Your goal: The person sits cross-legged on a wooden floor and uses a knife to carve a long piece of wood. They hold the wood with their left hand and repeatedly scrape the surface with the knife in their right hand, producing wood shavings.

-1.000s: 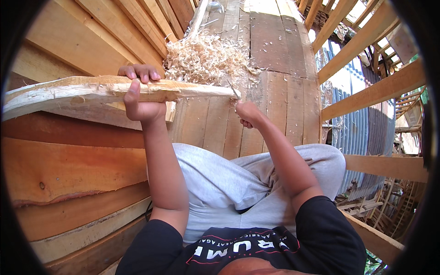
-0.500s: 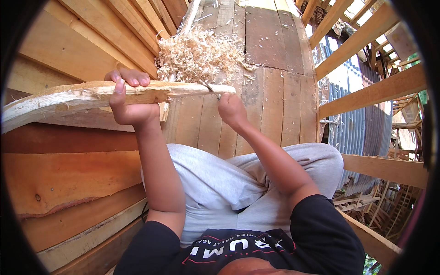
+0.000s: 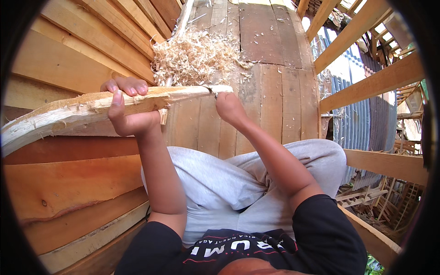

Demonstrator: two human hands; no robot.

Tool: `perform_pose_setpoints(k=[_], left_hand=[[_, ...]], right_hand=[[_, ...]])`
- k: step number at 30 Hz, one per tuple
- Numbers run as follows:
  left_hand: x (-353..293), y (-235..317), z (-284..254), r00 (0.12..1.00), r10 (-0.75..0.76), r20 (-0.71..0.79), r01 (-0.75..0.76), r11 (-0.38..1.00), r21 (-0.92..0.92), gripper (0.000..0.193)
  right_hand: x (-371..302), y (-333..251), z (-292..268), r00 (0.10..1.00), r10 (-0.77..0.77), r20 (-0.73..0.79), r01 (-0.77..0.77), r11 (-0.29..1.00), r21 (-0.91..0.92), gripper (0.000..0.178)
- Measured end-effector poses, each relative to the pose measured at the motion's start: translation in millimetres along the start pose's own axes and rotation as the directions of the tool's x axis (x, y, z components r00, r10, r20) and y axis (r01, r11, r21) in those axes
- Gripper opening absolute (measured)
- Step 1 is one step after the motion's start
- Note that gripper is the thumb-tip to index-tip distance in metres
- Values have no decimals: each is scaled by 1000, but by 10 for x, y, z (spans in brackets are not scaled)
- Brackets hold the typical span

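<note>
A long, curved piece of pale, rough-hewn wood (image 3: 68,117) runs from the left rim to a narrow tip near the middle. My left hand (image 3: 128,123) is wrapped round it, thumb on the near side and fingers over the far side. At the thin end, my right hand (image 3: 230,108) is closed round what looks like a knife (image 3: 211,90). Its dark, narrow blade lies across the wood just short of the tip, and the handle is hidden in my fist.
Curly wood shavings (image 3: 195,55) lie heaped beyond the wood, on a plank floor (image 3: 270,101). Stacked boards (image 3: 73,50) line the left side. Slanting wooden rails (image 3: 376,87) stand at right, with corrugated metal sheets (image 3: 357,119) beyond. My crossed legs (image 3: 215,178) fill the near middle.
The wood's left part has swung slightly toward me, and its tip sits a little further left. Both hands keep their grip, with the blade still against the thin end.
</note>
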State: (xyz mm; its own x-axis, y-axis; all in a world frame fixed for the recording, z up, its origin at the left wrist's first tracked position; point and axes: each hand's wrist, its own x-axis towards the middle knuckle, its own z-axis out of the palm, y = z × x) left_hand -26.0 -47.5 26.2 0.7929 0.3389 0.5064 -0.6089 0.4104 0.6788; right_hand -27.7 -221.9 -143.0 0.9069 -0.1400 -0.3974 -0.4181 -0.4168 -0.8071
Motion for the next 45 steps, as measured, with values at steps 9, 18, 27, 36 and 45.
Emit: perform_pose_setpoints(k=[9,18,27,36,45], left_hand=[[-4,-14,-49,983,-5,182,21,996,-85,23],[19,13,-98,978,35,206,-10,992,-123,26],[112,10,-250,972,31,234,1,991,-136,25],[140,33,-291,964,15,265,23,990,-139,28],[177,21,-344,896,24,443,82,972,-219,35]], right_hand=[[17,16,-244,993,-7,115,7,1000,1,53],[-294,-405,-106,991,-94,92,90,995,46,56],[-338,-536,-207,979,73,190,-91,992,89,55],[-127,-211,-239,955,173,240,-186,982,31,57],[-118,-316,-351,949,113,294,-109,994,-30,55]])
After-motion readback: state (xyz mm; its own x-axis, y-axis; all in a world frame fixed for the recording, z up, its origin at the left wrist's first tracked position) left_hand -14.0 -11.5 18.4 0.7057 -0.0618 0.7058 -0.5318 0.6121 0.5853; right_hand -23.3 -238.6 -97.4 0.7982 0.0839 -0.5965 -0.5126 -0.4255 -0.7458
